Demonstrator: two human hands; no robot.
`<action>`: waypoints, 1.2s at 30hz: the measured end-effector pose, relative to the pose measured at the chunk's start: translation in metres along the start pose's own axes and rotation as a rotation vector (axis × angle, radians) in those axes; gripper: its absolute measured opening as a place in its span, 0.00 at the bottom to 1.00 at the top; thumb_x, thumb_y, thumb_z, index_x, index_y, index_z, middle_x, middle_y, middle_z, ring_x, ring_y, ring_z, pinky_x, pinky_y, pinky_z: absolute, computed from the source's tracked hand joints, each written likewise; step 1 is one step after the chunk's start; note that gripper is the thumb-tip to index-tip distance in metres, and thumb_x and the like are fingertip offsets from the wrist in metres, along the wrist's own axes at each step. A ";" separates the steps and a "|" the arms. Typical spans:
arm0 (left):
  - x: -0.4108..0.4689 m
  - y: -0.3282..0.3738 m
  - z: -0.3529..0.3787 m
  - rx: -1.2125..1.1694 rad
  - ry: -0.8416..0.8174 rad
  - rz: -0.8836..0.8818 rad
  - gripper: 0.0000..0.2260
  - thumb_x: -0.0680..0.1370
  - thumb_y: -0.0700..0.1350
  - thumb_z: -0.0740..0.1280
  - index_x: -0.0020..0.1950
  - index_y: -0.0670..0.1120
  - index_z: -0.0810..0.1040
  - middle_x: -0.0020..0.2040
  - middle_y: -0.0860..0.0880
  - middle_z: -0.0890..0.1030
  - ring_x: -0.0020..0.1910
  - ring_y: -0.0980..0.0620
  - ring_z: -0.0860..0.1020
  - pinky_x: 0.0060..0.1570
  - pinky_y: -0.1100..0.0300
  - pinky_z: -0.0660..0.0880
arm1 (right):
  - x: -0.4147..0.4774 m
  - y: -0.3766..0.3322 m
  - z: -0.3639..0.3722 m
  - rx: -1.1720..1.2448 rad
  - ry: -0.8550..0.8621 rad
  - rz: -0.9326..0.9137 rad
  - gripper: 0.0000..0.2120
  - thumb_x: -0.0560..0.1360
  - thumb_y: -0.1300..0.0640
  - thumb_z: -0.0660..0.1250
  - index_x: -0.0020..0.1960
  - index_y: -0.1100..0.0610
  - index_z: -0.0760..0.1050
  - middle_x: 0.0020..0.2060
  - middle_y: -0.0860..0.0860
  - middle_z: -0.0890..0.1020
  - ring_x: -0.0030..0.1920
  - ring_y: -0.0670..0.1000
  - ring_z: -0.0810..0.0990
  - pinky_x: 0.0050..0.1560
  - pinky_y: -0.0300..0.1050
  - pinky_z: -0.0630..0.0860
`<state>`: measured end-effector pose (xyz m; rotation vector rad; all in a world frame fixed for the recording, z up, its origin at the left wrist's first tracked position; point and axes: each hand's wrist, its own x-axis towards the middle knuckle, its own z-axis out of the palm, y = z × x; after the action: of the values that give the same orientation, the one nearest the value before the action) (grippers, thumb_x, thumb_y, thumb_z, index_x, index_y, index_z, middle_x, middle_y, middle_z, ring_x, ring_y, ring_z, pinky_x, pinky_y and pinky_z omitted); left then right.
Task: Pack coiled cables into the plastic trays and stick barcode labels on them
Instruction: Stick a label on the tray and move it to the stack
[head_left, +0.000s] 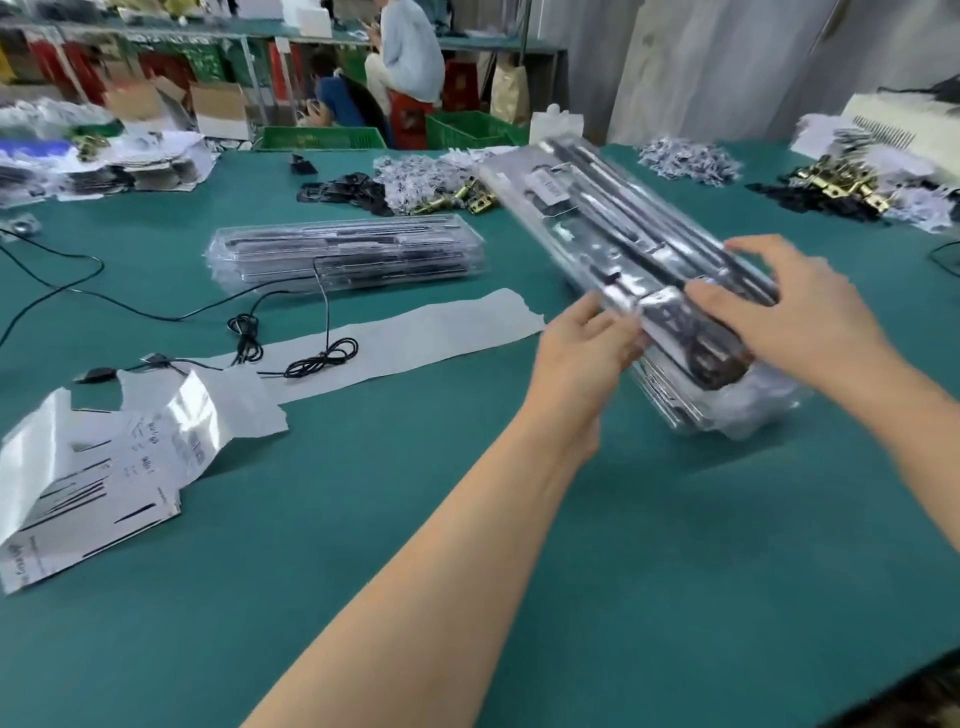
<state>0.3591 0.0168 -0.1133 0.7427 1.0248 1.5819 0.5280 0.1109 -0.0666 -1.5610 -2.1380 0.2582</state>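
Note:
A long clear plastic tray holding black rods and a coiled cable is lifted at an angle over the right of the green table. My left hand pinches its near left edge. My right hand lies over its near end, thumb on top. A white label sits on the tray's far part. Under the near end lies a pile of clear trays. Another stack of filled trays rests at centre left. Loose coiled black cables lie on a strip of label backing paper.
Crumpled label sheets lie at the near left. Piles of small packets, black parts and brass fittings line the far edge. Green crates and seated people are beyond the table. A black wire runs across the left.

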 end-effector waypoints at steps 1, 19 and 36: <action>0.006 -0.005 0.012 0.009 -0.011 -0.002 0.19 0.83 0.33 0.64 0.74 0.34 0.70 0.68 0.37 0.79 0.62 0.47 0.79 0.71 0.53 0.73 | 0.011 0.013 -0.001 0.012 -0.004 0.039 0.37 0.69 0.22 0.64 0.71 0.40 0.68 0.64 0.57 0.78 0.59 0.61 0.77 0.55 0.56 0.74; 0.026 -0.090 0.076 0.617 -0.077 0.057 0.35 0.84 0.49 0.64 0.85 0.50 0.47 0.85 0.51 0.44 0.82 0.57 0.40 0.82 0.52 0.45 | 0.059 0.059 0.035 -0.243 -0.088 0.250 0.36 0.76 0.27 0.58 0.76 0.49 0.69 0.72 0.62 0.68 0.73 0.64 0.66 0.69 0.62 0.67; 0.042 0.017 -0.120 0.819 0.655 0.306 0.21 0.75 0.30 0.60 0.68 0.42 0.73 0.65 0.46 0.72 0.65 0.46 0.71 0.68 0.55 0.67 | -0.021 -0.117 0.179 0.132 -0.236 -0.397 0.25 0.86 0.46 0.56 0.81 0.52 0.63 0.81 0.56 0.61 0.81 0.54 0.55 0.78 0.51 0.55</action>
<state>0.2375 0.0273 -0.1521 0.9691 2.1990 1.6917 0.3483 0.0743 -0.1785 -1.0464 -2.4983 0.4553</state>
